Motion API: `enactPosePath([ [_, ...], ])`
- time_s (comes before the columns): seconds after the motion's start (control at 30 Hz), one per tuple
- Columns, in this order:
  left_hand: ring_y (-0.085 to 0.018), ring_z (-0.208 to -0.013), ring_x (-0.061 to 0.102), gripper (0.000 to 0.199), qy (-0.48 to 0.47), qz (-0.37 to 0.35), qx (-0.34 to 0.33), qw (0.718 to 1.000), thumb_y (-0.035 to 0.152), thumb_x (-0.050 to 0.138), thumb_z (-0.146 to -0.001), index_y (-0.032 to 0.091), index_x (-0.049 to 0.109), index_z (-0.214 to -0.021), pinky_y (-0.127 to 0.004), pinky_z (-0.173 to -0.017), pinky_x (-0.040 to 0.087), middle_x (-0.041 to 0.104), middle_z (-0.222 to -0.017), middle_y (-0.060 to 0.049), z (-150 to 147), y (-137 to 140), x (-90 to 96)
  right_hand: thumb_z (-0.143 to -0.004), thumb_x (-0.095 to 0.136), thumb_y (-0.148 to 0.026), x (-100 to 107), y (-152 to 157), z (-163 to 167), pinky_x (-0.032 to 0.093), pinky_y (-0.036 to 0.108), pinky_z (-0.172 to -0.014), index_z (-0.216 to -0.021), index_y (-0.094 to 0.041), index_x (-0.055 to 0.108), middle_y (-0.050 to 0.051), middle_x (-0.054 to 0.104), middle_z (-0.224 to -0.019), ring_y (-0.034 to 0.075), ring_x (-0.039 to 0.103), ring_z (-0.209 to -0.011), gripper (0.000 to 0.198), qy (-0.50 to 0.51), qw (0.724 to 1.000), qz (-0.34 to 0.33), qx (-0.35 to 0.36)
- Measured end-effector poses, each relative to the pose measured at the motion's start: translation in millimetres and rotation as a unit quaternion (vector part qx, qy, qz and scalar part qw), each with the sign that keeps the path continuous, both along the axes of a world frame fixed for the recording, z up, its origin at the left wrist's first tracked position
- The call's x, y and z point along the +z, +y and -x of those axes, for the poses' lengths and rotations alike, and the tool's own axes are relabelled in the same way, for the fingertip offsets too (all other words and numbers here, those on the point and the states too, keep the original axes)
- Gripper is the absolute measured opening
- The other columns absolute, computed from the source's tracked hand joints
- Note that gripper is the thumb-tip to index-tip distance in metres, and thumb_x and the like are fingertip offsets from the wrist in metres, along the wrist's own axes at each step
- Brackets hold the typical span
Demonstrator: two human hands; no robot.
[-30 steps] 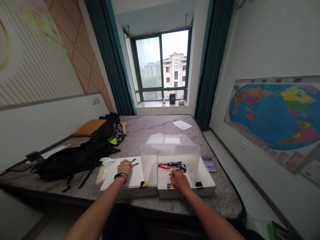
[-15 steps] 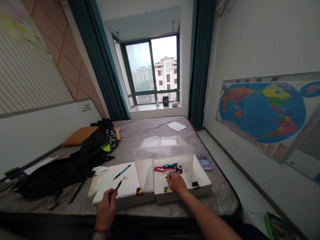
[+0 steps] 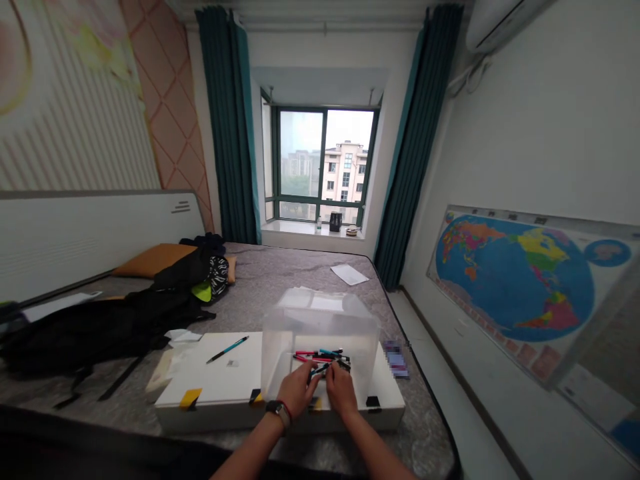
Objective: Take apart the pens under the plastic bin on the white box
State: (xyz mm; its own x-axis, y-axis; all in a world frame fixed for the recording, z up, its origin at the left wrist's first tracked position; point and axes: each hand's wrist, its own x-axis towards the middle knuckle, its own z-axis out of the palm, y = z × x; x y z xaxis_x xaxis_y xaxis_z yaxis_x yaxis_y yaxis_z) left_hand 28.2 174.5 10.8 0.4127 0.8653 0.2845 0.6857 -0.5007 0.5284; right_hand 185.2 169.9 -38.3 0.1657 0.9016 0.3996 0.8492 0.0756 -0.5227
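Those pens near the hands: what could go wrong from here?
The left hand and right hand are close together at the pen pile, so they might scatter some pens. The blue-and-black pen lies apart on the white box and could roll off if the box gets jostled.

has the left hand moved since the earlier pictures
Yes, rightward: the left hand was left of the clear bin and is now at its front, beside the right hand.

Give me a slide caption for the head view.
Left hand and right hand close together by slender red, blue and black pens, at a translucent plastic bin.
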Motion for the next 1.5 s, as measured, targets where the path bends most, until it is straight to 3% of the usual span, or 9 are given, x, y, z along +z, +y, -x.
enactPosePath([
  [0.13,-0.022,-0.092,0.063,0.024,0.085,0.032,-0.012,0.996,0.036,0.041,-0.088,0.025,0.056,-0.103,-0.029,-0.076,0.045,0.069,-0.097,-0.005,-1.9,26.3,-18.4,-0.090,0.035,-0.024,-2.5,2.8,-2.4,0.034,0.026,-0.057,-0.078,-0.021,0.057,0.005,0.063,-0.066,0.021,0.061,-0.065,0.025,0.036,0.999,-0.014,0.019],
  [0.3,-0.021,-0.090,0.063,0.027,0.063,0.018,-0.018,0.998,0.036,0.035,-0.091,0.026,0.058,-0.100,-0.028,-0.076,0.043,0.068,-0.096,-0.004,0.8,34.4,-28.7,-0.089,0.039,-0.035,2.5,6.8,-6.5,0.036,0.025,-0.052,-0.069,-0.022,0.053,0.001,0.059,-0.056,0.018,0.058,-0.054,0.028,0.145,0.987,-0.002,0.068],
  [0.5,-0.021,-0.082,0.064,0.033,0.015,0.027,0.017,0.999,0.050,0.042,-0.087,0.026,0.057,-0.103,-0.026,-0.069,0.042,0.069,-0.088,-0.004,-0.3,34.7,-21.7,-0.085,0.038,-0.060,5.4,13.2,-11.4,0.030,0.022,-0.032,-0.069,-0.021,0.048,-0.003,0.054,-0.046,0.013,0.047,-0.030,0.042,0.355,0.923,0.097,0.108],
  [0.77,-0.018,-0.091,0.062,0.034,-0.001,0.001,-0.039,0.999,0.050,0.036,-0.091,0.031,0.061,-0.103,-0.024,-0.077,0.042,0.067,-0.099,-0.002,2.3,28.5,-19.5,-0.084,0.039,-0.062,1.9,14.1,-13.5,0.032,0.021,-0.034,-0.067,-0.021,0.046,-0.005,0.051,-0.044,0.011,0.045,-0.031,0.045,0.349,0.925,0.087,0.121],
  [1.1,-0.020,-0.100,0.058,0.033,-0.020,0.012,-0.024,0.999,0.049,0.042,-0.089,0.029,0.064,-0.103,-0.027,-0.084,0.043,0.066,-0.101,-0.003,1.9,32.4,-28.6,-0.087,0.036,-0.058,-1.5,18.8,-16.9,0.031,0.021,-0.034,-0.065,-0.020,0.047,-0.006,0.047,-0.042,0.011,0.043,-0.030,0.044,0.340,0.930,0.092,0.101],
  [1.23,-0.019,-0.094,0.061,0.033,-0.030,-0.018,0.006,0.999,0.046,0.047,-0.087,0.028,0.056,-0.113,-0.027,-0.080,0.044,0.066,-0.104,-0.003,4.8,32.4,-32.8,-0.087,0.034,-0.057,-3.5,21.4,-19.7,0.030,0.021,-0.034,-0.065,-0.020,0.047,-0.005,0.047,-0.042,0.011,0.042,-0.031,0.045,0.378,0.917,0.093,0.088],
  [1.5,-0.018,-0.087,0.061,0.030,0.015,-0.025,0.016,0.999,0.047,0.036,-0.092,0.025,0.057,-0.098,-0.026,-0.072,0.042,0.066,-0.095,-0.003,4.7,32.9,-32.2,-0.084,0.038,-0.058,-2.4,21.0,-19.1,0.028,0.021,-0.032,-0.061,-0.020,0.046,-0.005,0.047,-0.040,0.011,0.041,-0.030,0.045,0.423,0.899,0.085,0.074],
])
